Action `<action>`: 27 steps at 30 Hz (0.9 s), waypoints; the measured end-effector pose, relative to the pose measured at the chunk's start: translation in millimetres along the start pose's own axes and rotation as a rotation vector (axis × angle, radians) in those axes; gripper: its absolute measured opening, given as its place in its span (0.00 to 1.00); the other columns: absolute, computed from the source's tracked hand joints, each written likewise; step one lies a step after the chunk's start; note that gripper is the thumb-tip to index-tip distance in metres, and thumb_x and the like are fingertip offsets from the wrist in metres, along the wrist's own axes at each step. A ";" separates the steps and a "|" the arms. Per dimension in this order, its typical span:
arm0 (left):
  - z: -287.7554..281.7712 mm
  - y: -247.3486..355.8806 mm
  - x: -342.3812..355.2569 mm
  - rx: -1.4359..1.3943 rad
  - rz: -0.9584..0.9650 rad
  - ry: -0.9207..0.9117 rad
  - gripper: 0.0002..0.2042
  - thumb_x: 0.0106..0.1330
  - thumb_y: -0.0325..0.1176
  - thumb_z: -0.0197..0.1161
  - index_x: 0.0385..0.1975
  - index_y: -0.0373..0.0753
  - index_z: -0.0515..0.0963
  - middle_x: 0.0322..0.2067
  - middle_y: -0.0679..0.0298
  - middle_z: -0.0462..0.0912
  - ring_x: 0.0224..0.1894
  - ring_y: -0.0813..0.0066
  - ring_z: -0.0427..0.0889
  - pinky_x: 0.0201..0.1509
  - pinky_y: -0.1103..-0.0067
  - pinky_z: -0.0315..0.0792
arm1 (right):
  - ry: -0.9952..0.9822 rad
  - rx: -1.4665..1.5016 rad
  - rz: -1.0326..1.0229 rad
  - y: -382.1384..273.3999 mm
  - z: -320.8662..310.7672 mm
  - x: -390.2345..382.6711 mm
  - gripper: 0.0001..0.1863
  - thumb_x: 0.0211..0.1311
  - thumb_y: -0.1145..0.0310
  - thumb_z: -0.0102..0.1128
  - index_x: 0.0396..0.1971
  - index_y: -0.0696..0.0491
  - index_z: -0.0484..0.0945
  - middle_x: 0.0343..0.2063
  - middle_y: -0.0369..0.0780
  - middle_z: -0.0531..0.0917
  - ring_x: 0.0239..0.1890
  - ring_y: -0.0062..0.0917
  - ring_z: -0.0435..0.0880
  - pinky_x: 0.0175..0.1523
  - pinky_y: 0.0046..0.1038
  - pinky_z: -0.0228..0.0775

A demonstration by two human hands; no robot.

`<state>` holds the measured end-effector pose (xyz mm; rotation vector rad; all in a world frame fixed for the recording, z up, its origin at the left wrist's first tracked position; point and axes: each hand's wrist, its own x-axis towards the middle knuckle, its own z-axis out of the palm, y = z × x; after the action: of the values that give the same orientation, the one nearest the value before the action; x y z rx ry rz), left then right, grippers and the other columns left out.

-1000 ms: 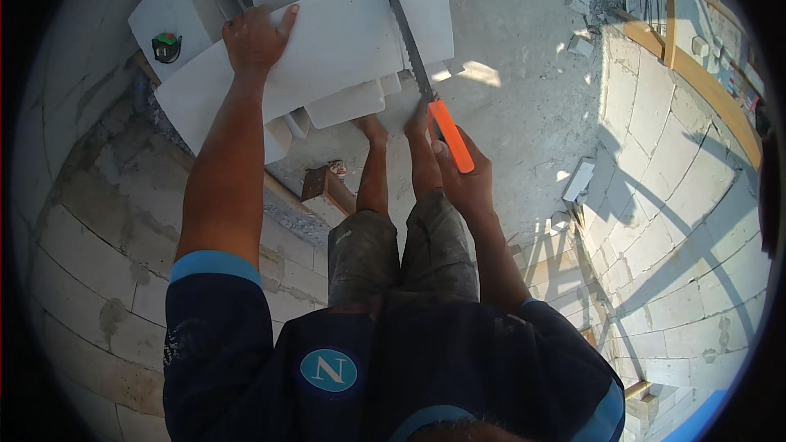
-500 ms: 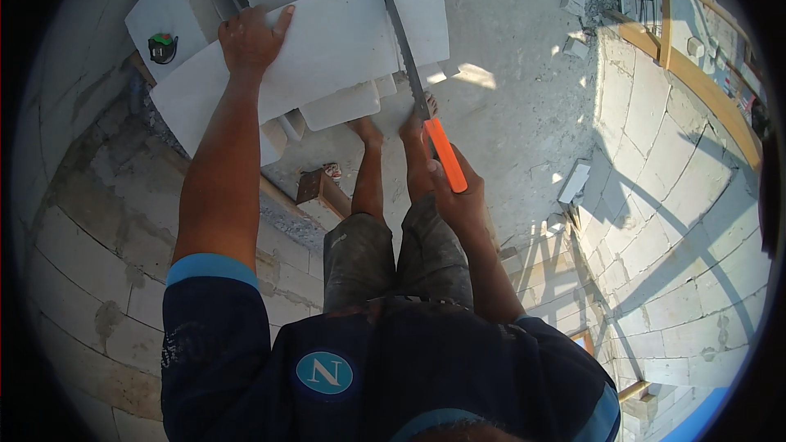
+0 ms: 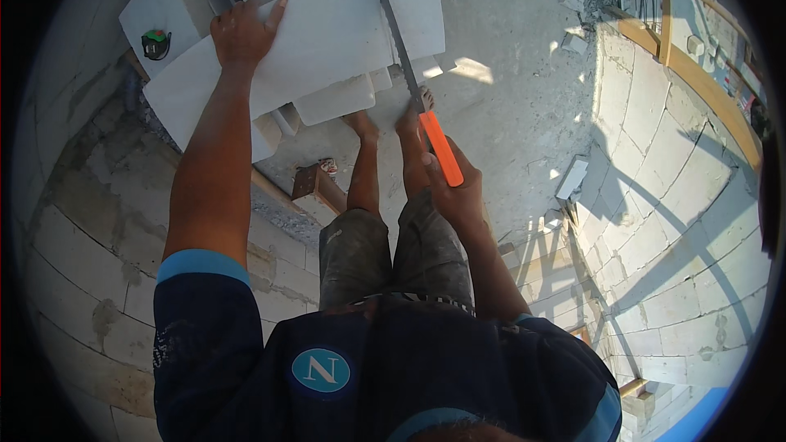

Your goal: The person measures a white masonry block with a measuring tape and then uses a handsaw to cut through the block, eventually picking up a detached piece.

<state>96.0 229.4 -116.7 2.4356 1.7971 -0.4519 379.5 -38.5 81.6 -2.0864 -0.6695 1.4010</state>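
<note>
A long white aerated-concrete block lies across a stack of other white blocks. On its left part rests my left hand, fingers bent over the far edge and thumb spread along the top. My right hand is closed around the orange handle of a handsaw. The saw's dark toothed blade crosses the block near its right end, in line with a cut there. How deep the cut goes, I cannot tell. A black and green tape measure sits on a neighbouring white block at the left.
My bare feet stand on the grey concrete floor, close to the stack. Behind them is a small brown wooden piece. Block offcuts lie at the right, beside a pale block wall. A timber beam runs along that side.
The saw and my right hand have shifted slightly up and left in the picture. The whole near scene moves the same way by a little. Both hands keep their holds.
</note>
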 end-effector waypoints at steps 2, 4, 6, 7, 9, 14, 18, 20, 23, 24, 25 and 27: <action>1.0 2.3 -4.5 0.003 0.030 0.042 0.35 0.71 0.70 0.47 0.47 0.43 0.86 0.44 0.58 0.87 0.50 0.57 0.84 0.62 0.62 0.66 | -0.066 -0.053 0.025 -11.6 11.9 60.1 0.22 0.71 0.61 0.65 0.58 0.58 0.79 0.38 0.42 0.88 0.39 0.20 0.86 0.48 0.26 0.77; 1.3 9.5 6.7 -0.023 0.027 0.037 0.34 0.71 0.70 0.48 0.46 0.43 0.86 0.42 0.58 0.87 0.49 0.57 0.84 0.61 0.62 0.67 | -0.122 -0.072 0.041 -17.0 17.7 102.5 0.22 0.71 0.60 0.65 0.58 0.59 0.79 0.33 0.43 0.88 0.35 0.21 0.87 0.43 0.27 0.78; 6.8 15.6 17.0 -0.052 0.040 0.085 0.34 0.70 0.70 0.49 0.46 0.42 0.86 0.42 0.58 0.87 0.48 0.57 0.84 0.60 0.62 0.68 | 0.023 -0.026 -0.155 -3.9 20.6 106.5 0.21 0.72 0.60 0.65 0.56 0.59 0.80 0.31 0.42 0.87 0.32 0.23 0.86 0.41 0.27 0.77; 9.2 12.6 6.1 -0.077 0.038 0.102 0.34 0.70 0.69 0.49 0.45 0.42 0.86 0.41 0.58 0.87 0.48 0.56 0.84 0.60 0.62 0.68 | -0.004 -0.018 -0.086 5.7 21.2 88.3 0.21 0.71 0.60 0.65 0.57 0.58 0.79 0.33 0.43 0.88 0.34 0.24 0.87 0.42 0.27 0.78; 7.7 5.3 -5.6 -0.048 0.015 0.017 0.34 0.70 0.69 0.49 0.45 0.42 0.86 0.41 0.58 0.87 0.49 0.57 0.84 0.60 0.62 0.67 | -0.011 -0.042 -0.071 24.3 9.8 28.2 0.22 0.71 0.61 0.65 0.59 0.58 0.78 0.39 0.45 0.89 0.39 0.25 0.89 0.46 0.28 0.79; 2.2 2.1 -3.6 -0.037 0.028 0.048 0.33 0.71 0.69 0.49 0.45 0.42 0.86 0.42 0.57 0.87 0.49 0.58 0.84 0.61 0.62 0.67 | -0.003 -0.075 -0.174 16.5 -0.8 9.0 0.23 0.71 0.61 0.65 0.60 0.57 0.77 0.41 0.45 0.89 0.41 0.23 0.90 0.47 0.28 0.80; 9.5 14.7 6.5 -0.040 0.062 0.141 0.33 0.71 0.68 0.49 0.44 0.42 0.86 0.41 0.58 0.88 0.49 0.58 0.85 0.59 0.62 0.69 | -0.048 -0.027 -0.014 -9.2 15.7 94.1 0.21 0.71 0.59 0.66 0.55 0.58 0.80 0.28 0.41 0.85 0.30 0.20 0.82 0.40 0.26 0.76; 13.2 10.8 2.0 -0.059 0.075 0.136 0.33 0.71 0.69 0.49 0.44 0.42 0.86 0.41 0.58 0.88 0.49 0.58 0.85 0.59 0.62 0.69 | 0.007 0.022 -0.040 4.8 24.0 84.6 0.21 0.70 0.60 0.67 0.55 0.58 0.80 0.26 0.39 0.84 0.28 0.19 0.80 0.39 0.26 0.75; 3.9 3.4 8.1 -0.033 0.011 0.066 0.33 0.70 0.69 0.49 0.45 0.43 0.86 0.42 0.58 0.88 0.49 0.58 0.85 0.60 0.62 0.69 | -0.010 -0.016 -0.029 14.2 -2.8 4.1 0.23 0.71 0.63 0.66 0.60 0.57 0.77 0.35 0.41 0.87 0.35 0.20 0.85 0.44 0.25 0.77; 4.4 0.8 6.9 -0.022 0.022 0.063 0.33 0.70 0.69 0.49 0.45 0.43 0.86 0.42 0.59 0.88 0.49 0.58 0.85 0.60 0.62 0.69 | -0.009 -0.022 -0.102 14.4 -9.6 -16.3 0.24 0.71 0.64 0.66 0.62 0.57 0.76 0.38 0.42 0.88 0.38 0.20 0.87 0.46 0.24 0.78; 5.7 1.0 -0.5 -0.014 0.036 0.041 0.33 0.70 0.69 0.49 0.45 0.43 0.86 0.41 0.59 0.88 0.48 0.58 0.85 0.59 0.62 0.69 | -0.018 -0.025 -0.101 11.7 -10.9 -16.3 0.24 0.71 0.64 0.66 0.62 0.57 0.76 0.38 0.42 0.88 0.38 0.20 0.87 0.46 0.24 0.78; 5.3 -1.9 -1.9 -0.007 0.022 0.068 0.33 0.70 0.69 0.50 0.45 0.43 0.86 0.41 0.59 0.88 0.48 0.58 0.85 0.59 0.61 0.69 | -0.086 -0.077 -0.050 3.9 -13.8 -14.9 0.25 0.71 0.66 0.65 0.65 0.57 0.74 0.43 0.42 0.88 0.42 0.21 0.88 0.50 0.24 0.79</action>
<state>92.8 227.0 -121.0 2.4927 1.7922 -0.3638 387.8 -53.4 93.3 -2.0620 -0.8171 1.4656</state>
